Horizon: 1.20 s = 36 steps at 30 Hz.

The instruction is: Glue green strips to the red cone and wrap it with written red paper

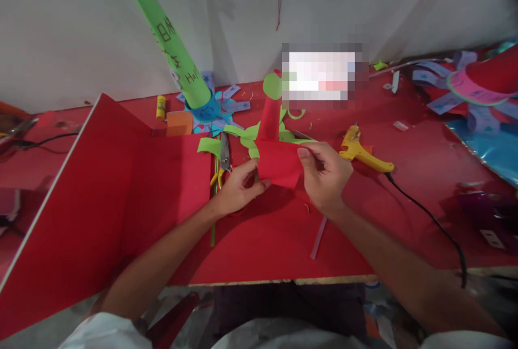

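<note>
Holding: one red paper piece [279, 163], both hands, above the red tabletop [275, 252].
Left hand [240, 187] pinches its lower left, right hand [327, 173] its upper right; I judge uneven pulling could crease it, and a rightward swing could knock the yellow glue gun [355, 150]. Moving room, by my reckoning: toward the tabletop's near edge, past one pale strip [319, 238]; green paper cutouts [251, 134] crowd behind.
</note>
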Each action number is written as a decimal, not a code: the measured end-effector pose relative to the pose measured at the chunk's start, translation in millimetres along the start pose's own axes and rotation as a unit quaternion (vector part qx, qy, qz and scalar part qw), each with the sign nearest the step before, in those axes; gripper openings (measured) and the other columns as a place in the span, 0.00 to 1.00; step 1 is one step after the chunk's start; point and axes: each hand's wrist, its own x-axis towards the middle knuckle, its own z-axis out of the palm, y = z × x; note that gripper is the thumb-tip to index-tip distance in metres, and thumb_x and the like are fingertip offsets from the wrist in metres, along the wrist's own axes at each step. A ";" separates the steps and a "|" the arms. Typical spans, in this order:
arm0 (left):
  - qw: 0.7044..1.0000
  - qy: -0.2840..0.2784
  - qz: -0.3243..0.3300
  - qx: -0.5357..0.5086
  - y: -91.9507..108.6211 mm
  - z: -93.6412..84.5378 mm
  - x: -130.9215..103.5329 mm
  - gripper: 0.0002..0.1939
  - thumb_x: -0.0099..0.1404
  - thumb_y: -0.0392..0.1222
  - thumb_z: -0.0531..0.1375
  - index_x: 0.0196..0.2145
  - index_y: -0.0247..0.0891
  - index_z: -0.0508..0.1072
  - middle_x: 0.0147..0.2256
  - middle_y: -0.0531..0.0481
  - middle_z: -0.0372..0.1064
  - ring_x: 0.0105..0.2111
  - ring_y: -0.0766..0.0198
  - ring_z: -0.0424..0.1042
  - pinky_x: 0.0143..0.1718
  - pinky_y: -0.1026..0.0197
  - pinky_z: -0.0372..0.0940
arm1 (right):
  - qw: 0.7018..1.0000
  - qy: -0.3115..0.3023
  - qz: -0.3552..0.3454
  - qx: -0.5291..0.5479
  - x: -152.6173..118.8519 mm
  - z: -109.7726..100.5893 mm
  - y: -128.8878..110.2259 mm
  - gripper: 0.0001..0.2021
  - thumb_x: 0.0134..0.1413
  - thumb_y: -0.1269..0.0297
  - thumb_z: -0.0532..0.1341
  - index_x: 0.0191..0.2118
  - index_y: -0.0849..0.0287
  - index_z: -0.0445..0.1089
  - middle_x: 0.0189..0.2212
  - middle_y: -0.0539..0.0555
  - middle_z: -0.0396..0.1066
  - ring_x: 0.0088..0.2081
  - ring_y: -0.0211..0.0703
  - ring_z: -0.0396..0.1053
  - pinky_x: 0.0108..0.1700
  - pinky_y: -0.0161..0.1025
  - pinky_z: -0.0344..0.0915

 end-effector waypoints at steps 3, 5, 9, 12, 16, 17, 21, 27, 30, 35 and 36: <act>0.998 -0.036 0.009 -0.047 2.9 0.4 -2.1 0.19 0.65 0.50 0.67 0.49 0.37 0.75 0.50 0.43 0.76 0.50 0.57 0.75 0.57 0.56 0.68 | 1.000 -0.009 -0.008 0.012 -1.9 1.2 -3.1 0.10 0.69 0.60 0.61 0.36 0.55 0.76 0.30 0.49 0.79 0.31 0.39 0.76 0.36 0.35 0.70; 0.998 -0.041 -0.011 -0.053 3.1 0.3 -2.6 0.21 0.65 0.51 0.68 0.50 0.36 0.74 0.49 0.43 0.77 0.49 0.57 0.76 0.54 0.57 0.70 | 1.000 -0.017 -0.017 0.020 -3.6 2.0 -5.9 0.10 0.69 0.60 0.61 0.35 0.55 0.76 0.29 0.49 0.78 0.30 0.38 0.75 0.36 0.35 0.71; 0.999 -0.033 -0.012 -0.013 1.7 0.1 -0.6 0.18 0.66 0.52 0.67 0.46 0.36 0.76 0.45 0.45 0.78 0.46 0.58 0.76 0.50 0.58 0.71 | 1.000 -0.023 -0.009 0.015 -5.6 2.3 -9.2 0.12 0.70 0.58 0.60 0.35 0.55 0.76 0.29 0.50 0.78 0.31 0.40 0.75 0.36 0.37 0.71; 0.999 0.020 -0.005 0.039 0.7 0.2 1.5 0.15 0.68 0.53 0.65 0.40 0.37 0.76 0.40 0.47 0.77 0.40 0.60 0.75 0.44 0.60 0.70 | 0.999 -0.025 0.017 0.013 -3.1 2.1 -5.5 0.13 0.70 0.56 0.60 0.35 0.55 0.76 0.29 0.51 0.78 0.30 0.41 0.75 0.35 0.37 0.70; 0.992 0.121 -0.023 0.039 -1.2 -2.3 3.3 0.17 0.67 0.55 0.64 0.42 0.38 0.74 0.36 0.49 0.75 0.35 0.62 0.74 0.37 0.62 0.69 | 0.995 -0.061 0.059 0.043 4.4 2.1 7.7 0.14 0.68 0.55 0.61 0.33 0.56 0.74 0.25 0.49 0.76 0.27 0.40 0.74 0.32 0.37 0.68; 0.988 0.148 -0.024 0.042 -1.5 -3.9 3.8 0.17 0.67 0.55 0.64 0.43 0.38 0.74 0.34 0.50 0.74 0.34 0.63 0.73 0.35 0.63 0.68 | 0.993 -0.082 0.068 0.060 5.9 2.1 11.1 0.14 0.68 0.55 0.62 0.32 0.56 0.73 0.24 0.49 0.76 0.27 0.40 0.75 0.32 0.37 0.68; 0.965 0.237 0.011 0.109 0.5 -12.3 5.8 0.15 0.67 0.54 0.64 0.36 0.38 0.72 0.28 0.54 0.68 0.29 0.66 0.67 0.31 0.65 0.63 | 0.979 -0.166 0.071 0.093 6.3 2.1 18.8 0.17 0.68 0.53 0.62 0.28 0.55 0.71 0.25 0.50 0.77 0.28 0.41 0.77 0.34 0.36 0.70; 0.949 0.230 0.033 0.212 4.3 -17.8 4.5 0.12 0.72 0.50 0.59 0.36 0.39 0.70 0.25 0.57 0.63 0.24 0.69 0.61 0.27 0.64 0.56 | 0.969 -0.227 0.061 0.074 4.9 0.0 25.6 0.19 0.69 0.52 0.60 0.27 0.56 0.69 0.25 0.49 0.77 0.28 0.40 0.75 0.35 0.37 0.67; 0.941 0.220 0.031 0.254 2.2 -18.7 3.6 0.12 0.73 0.50 0.59 0.36 0.40 0.70 0.24 0.57 0.62 0.24 0.68 0.61 0.26 0.64 0.55 | 0.963 -0.253 0.060 0.069 7.8 -2.3 30.1 0.20 0.69 0.52 0.60 0.26 0.56 0.69 0.24 0.49 0.77 0.27 0.39 0.74 0.34 0.37 0.65; 0.943 0.202 0.021 0.263 0.7 -19.6 4.2 0.10 0.74 0.49 0.59 0.39 0.40 0.70 0.23 0.57 0.68 0.24 0.67 0.67 0.27 0.64 0.59 | 0.963 -0.253 0.066 0.073 9.3 -4.4 28.7 0.20 0.69 0.53 0.60 0.25 0.56 0.69 0.23 0.48 0.75 0.26 0.38 0.71 0.32 0.37 0.62; 0.947 0.195 0.017 0.256 1.0 -19.6 4.2 0.10 0.74 0.49 0.58 0.39 0.40 0.69 0.23 0.57 0.68 0.24 0.67 0.69 0.27 0.64 0.59 | 0.963 -0.251 0.067 0.076 9.5 -4.7 28.1 0.20 0.69 0.53 0.60 0.25 0.56 0.69 0.23 0.49 0.75 0.25 0.38 0.71 0.32 0.37 0.62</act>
